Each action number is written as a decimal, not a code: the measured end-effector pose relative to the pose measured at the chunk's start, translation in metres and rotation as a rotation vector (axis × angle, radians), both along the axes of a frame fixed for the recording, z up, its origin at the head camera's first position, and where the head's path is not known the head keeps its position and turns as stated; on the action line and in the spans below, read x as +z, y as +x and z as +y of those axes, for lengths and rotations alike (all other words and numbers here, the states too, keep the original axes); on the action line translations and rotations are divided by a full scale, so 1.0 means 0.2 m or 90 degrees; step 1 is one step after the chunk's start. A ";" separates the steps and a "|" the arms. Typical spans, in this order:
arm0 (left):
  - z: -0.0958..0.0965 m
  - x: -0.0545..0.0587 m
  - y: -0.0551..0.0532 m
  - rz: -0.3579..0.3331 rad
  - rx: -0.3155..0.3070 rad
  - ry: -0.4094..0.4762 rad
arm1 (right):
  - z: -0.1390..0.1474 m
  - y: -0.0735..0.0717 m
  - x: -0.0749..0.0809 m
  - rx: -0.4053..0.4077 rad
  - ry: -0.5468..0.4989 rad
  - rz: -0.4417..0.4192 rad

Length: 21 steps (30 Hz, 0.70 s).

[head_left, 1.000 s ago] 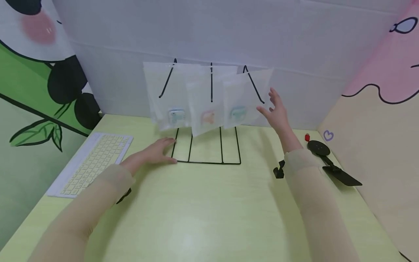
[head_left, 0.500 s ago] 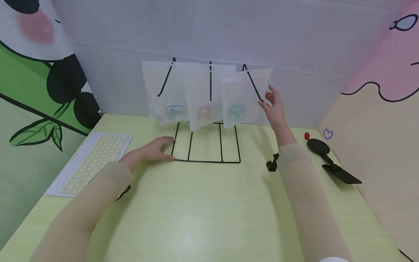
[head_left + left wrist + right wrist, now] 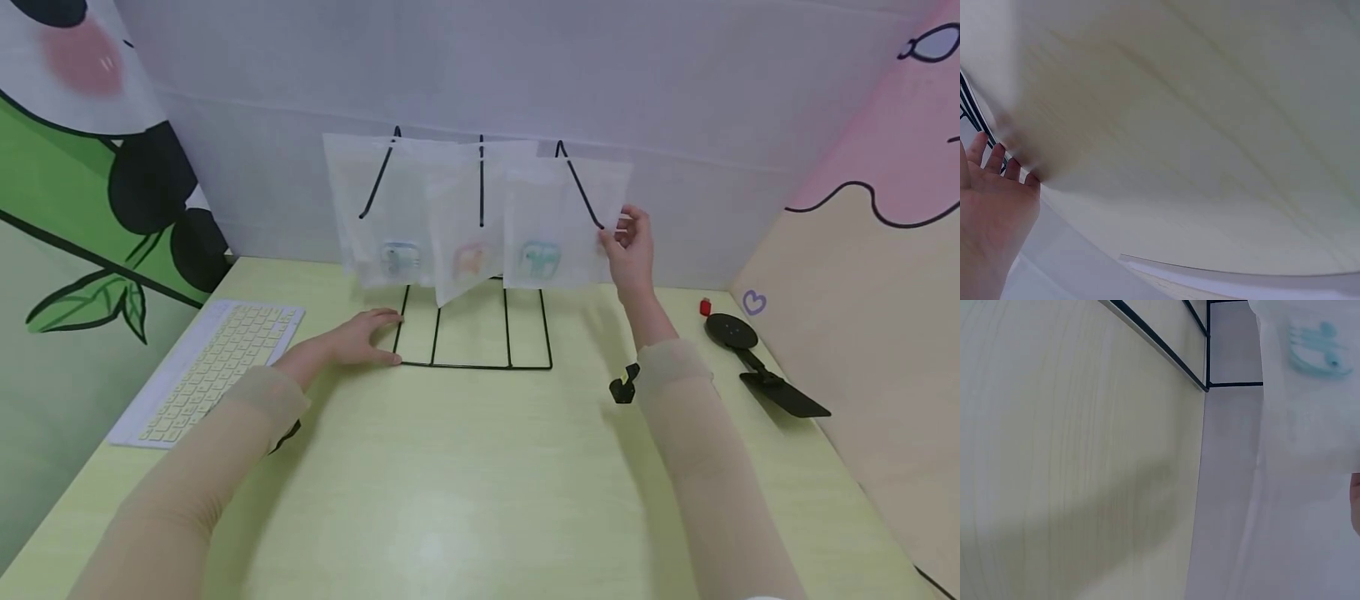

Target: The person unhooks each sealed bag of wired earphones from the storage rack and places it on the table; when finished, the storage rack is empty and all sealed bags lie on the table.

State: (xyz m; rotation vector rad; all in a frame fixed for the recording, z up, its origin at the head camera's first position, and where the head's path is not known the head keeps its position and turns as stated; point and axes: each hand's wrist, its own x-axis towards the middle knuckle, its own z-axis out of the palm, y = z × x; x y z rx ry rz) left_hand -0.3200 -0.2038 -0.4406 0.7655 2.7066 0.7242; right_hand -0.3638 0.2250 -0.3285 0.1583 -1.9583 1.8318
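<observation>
A black wire display rack [image 3: 474, 367] stands on the table, with three hooks along its top. Frosted pouches hang from the hooks: the left pouch [image 3: 378, 183] shows a blue print, the middle pouch [image 3: 461, 200] an orange one, the right pouch [image 3: 543, 200] a teal one. My right hand [image 3: 632, 258] pinches the right pouch's outer edge beside the hook tip, thumb in front. The right wrist view shows this pouch [image 3: 1310, 425] and a bit of a finger. My left hand [image 3: 356, 337] rests at the rack base's left side, its fingers [image 3: 1013, 167] extended.
A white keyboard [image 3: 225, 367] lies at the left of the table. On the right are a black stand-like object [image 3: 765, 379] with a round base and a small red item [image 3: 705, 307]. A pale cloth backdrop [image 3: 480, 67] rises directly behind the rack.
My right hand has come in to the right pouch and taken its edge. That pouch hangs straighter and a little farther right. My left hand has stayed at the rack base.
</observation>
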 end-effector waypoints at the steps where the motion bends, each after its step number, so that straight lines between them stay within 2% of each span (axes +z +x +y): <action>1: 0.00 0.00 0.00 -0.002 0.001 0.000 | 0.00 0.01 0.00 -0.004 0.006 0.016; 9: -0.01 0.01 0.01 -0.016 0.003 -0.008 | -0.01 0.12 0.00 -0.005 0.067 0.111; 16: -0.01 0.01 0.00 -0.024 0.006 -0.012 | -0.01 0.23 0.04 -0.072 0.238 0.188; 21: -0.01 0.01 0.00 -0.024 0.005 -0.014 | 0.01 0.27 0.06 -0.097 0.288 0.222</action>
